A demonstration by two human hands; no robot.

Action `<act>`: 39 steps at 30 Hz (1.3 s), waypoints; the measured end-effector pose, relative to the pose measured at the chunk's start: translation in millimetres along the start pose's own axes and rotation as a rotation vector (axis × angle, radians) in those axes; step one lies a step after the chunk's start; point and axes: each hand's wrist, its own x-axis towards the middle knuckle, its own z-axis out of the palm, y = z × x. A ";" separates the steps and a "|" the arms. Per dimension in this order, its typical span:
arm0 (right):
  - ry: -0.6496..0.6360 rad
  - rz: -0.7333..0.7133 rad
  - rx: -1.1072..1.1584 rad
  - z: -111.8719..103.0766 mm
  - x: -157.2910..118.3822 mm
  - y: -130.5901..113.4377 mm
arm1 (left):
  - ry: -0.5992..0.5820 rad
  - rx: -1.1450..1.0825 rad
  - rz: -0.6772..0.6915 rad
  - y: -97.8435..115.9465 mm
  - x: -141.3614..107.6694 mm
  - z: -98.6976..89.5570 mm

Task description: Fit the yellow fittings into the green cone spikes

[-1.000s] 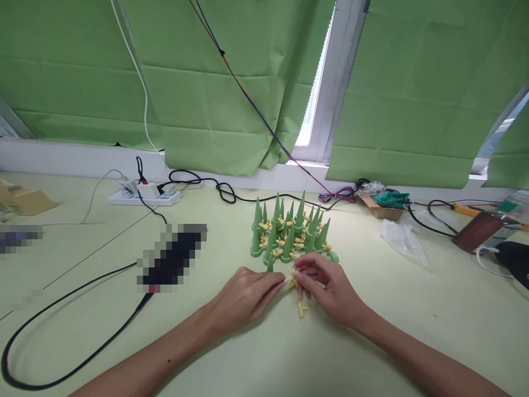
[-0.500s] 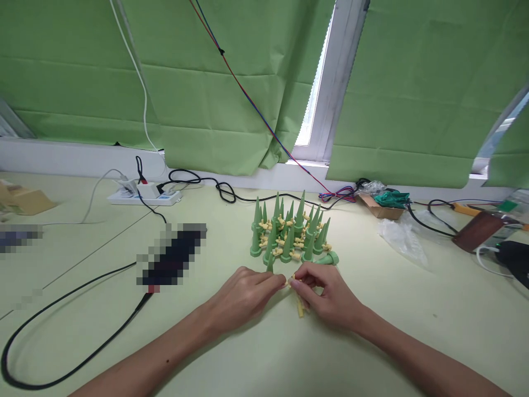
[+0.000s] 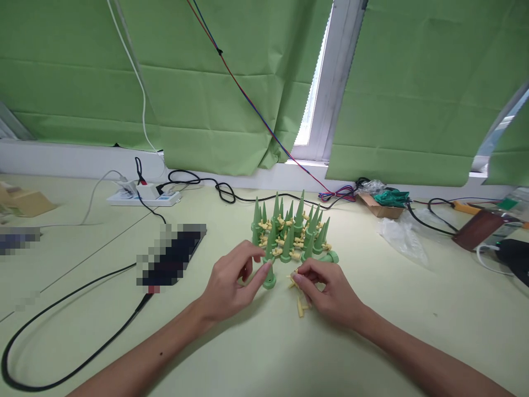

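Observation:
My right hand pinches a small pale yellow plastic piece between thumb and fingertips. Below it, a loose yellow peg-like piece lies on the table, partly beside another by my palm. To the left, my left hand has thumb and fingers apart around the upper part of a green cone standing upright on its round base. The thumb is at the cone's side; whether it touches is unclear. Just behind both hands stand several green cones with yellow pieces among them. One green cone lies on its side.
A dark, partly pixelated device with a black cable lies to the left. Behind it sits a white power strip. At the back right are a small cardboard box, clear plastic wrap and a brown object.
My left hand has left the yellow piece and moved up and left to the nearest green cone, its fingers spreading. My right hand stays almost in place with the yellow piece.

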 end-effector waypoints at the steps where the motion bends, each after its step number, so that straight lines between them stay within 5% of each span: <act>1: 0.002 -0.004 -0.007 0.1 0.3 0.4 | 0.001 -0.014 -0.042 1.1 1.8 -1.3; 7: 0.021 -0.062 -0.077 -0.8 0.4 1.0 | -0.267 0.008 -0.314 1.4 6.8 -2.1; 14: 0.021 -0.096 -0.132 -0.7 0.5 2.5 | -0.523 -0.002 -0.387 -4.7 3.5 3.2; 39: -0.028 -0.238 -0.175 7.9 -0.3 5.7 | -0.371 -0.310 -0.522 9.2 0.0 15.8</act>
